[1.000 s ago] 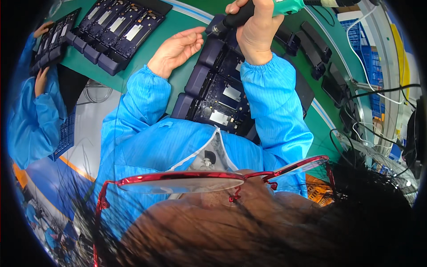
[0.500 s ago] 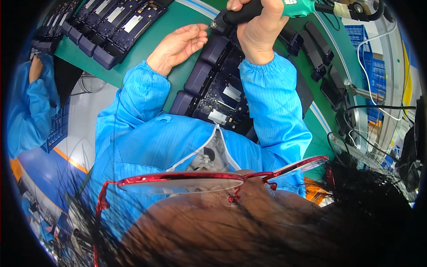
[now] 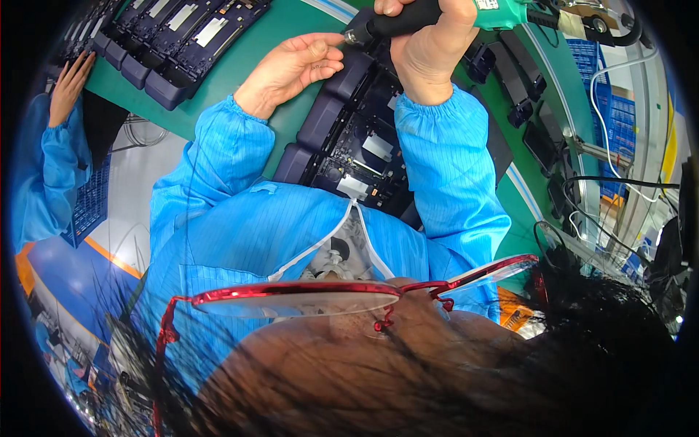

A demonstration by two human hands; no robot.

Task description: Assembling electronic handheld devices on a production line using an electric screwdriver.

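Observation:
My right hand (image 3: pixel 433 62) is wrapped round the black grip of a powered screwdriver (image 3: pixel 404 18) with a green body, lying nearly level at the top of the head view. Its metal tip points left. My left hand (image 3: pixel 295 69) is pinched at that tip, thumb against forefinger; whatever lies between them is too small to make out. Beneath both hands runs a row of dark device housings (image 3: pixel 320 125), open side up, showing circuit boards and pale label patches. The right forearm hides part of this row.
A second row of similar housings (image 3: pixel 171 91) stands at the far left of the green table (image 3: pixel 218 87). Black parts (image 3: pixel 502 73) lie to the right, near a metal frame with cables (image 3: pixel 619 156). A co-worker's hand (image 3: pixel 69 91) rests at the left edge.
The screwdriver and my right hand have shifted slightly right. My left fingers have come up closer to its tip. The co-worker's hand has reached up and spread on the left.

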